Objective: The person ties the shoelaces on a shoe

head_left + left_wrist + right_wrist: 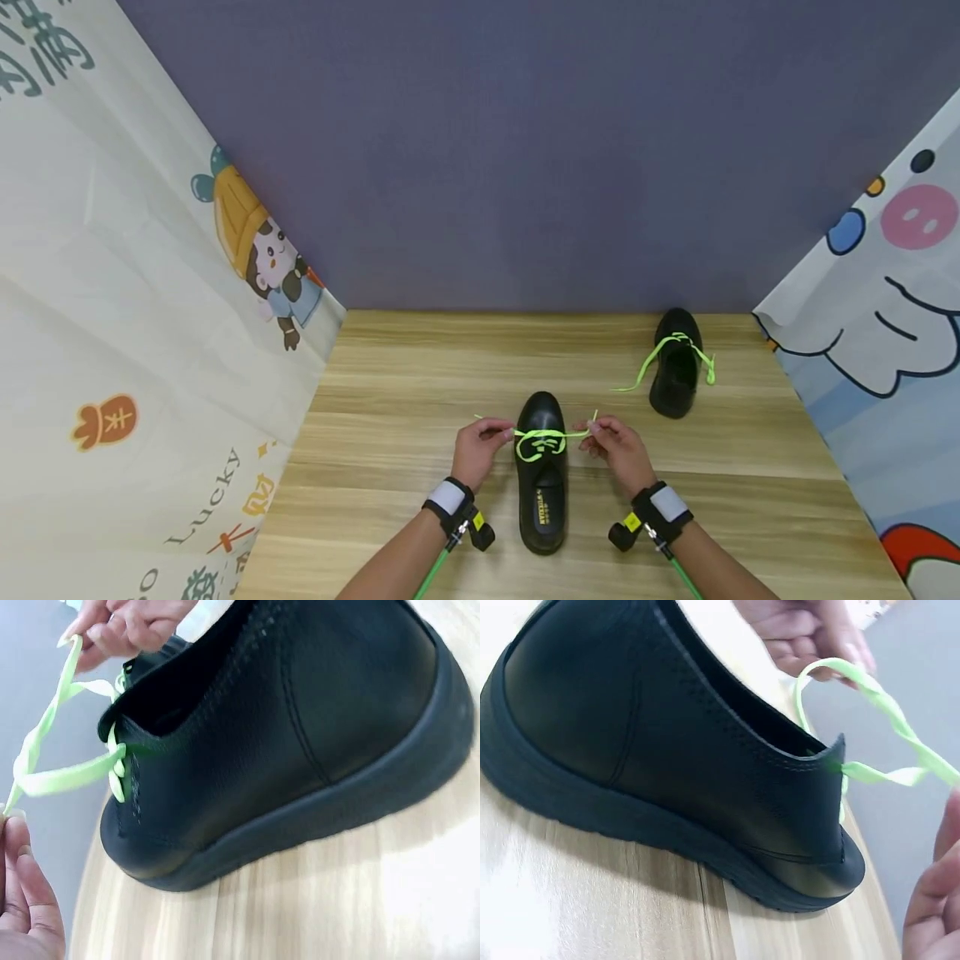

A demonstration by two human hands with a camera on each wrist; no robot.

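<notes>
Head view first: the black shoe (pixel 542 479) sits upright on the wooden tabletop (pixel 405 375), toe pointing away from the person, gold lettering (pixel 543 507) on its insole. Across its front runs a bright green lace (pixel 542 435), stretching out to both sides. Left of the shoe, the left hand (pixel 480 448) pinches one end between thumb and fingers; right of the shoe, the right hand (pixel 621 454) pinches the other, a short tail poking up from its fingertips. Each wrist wears a strap, the left strap (pixel 450 497) and the right strap (pixel 663 504), one either side of the shoe. Beyond it and to its right stands a second shoe (pixel 673 383), its own green lace trailing to both sides.

Over to the left wrist view: the shoe's left side fills much of the frame. The left hand, by the toe end, has thumb and finger on the lace; the right hand pinches it on the shoe's far side, with twisted strands between the two.

Right wrist now: the shoe's right side up close, the right hand beyond its toe end and only partly visible at the frame's edge, fingertips at the lace. Past the shoe, the left hand holds the other end.
</notes>
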